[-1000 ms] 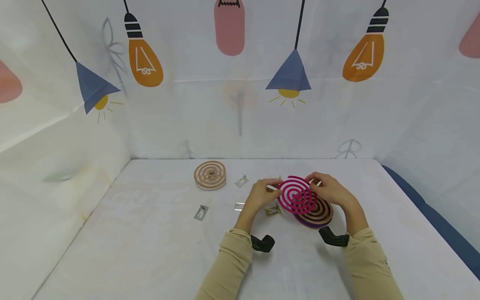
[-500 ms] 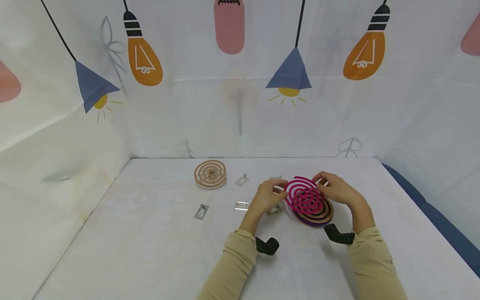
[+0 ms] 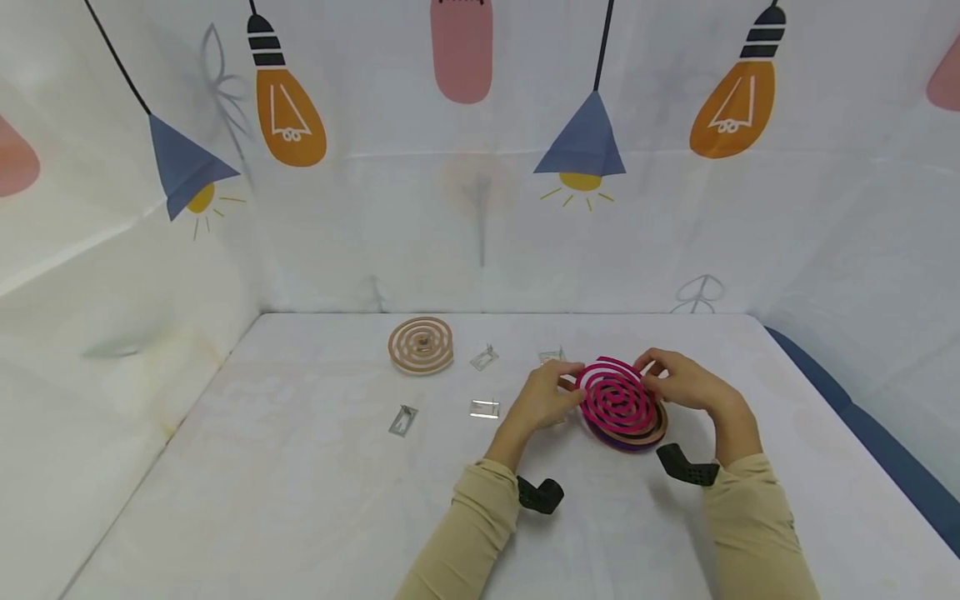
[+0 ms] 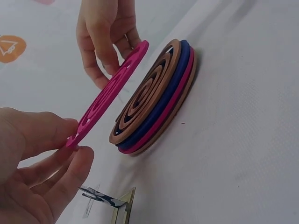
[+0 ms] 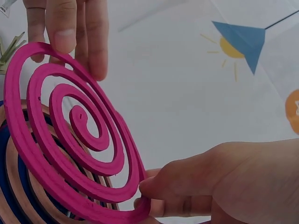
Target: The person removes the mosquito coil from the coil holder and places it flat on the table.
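Between my two hands a pink mosquito coil [image 3: 617,397] is held by its edges. My left hand [image 3: 546,393] pinches its left rim between thumb and fingers. On the opposite rim, my right hand [image 3: 686,382] pinches with thumb and fingertips. Just below it lies a stack of coils [image 4: 148,95], brown on top with blue, pink and brown layers beneath. In the left wrist view a gap shows between the pink coil and the stack. A metal coil stand [image 4: 122,207] sits close to my left hand, mostly hidden in the head view.
A brown coil [image 3: 421,345] lies at the back of the white table [image 3: 300,483]. Small metal stands lie about: one [image 3: 403,421] at left, one [image 3: 484,409] near the middle, one [image 3: 484,358] behind it. Another stand [image 3: 552,355] is behind my left hand.
Both hands have moved a little to the right with the pink coil. It now covers more of the stack. The grip on its edges has stayed the same.
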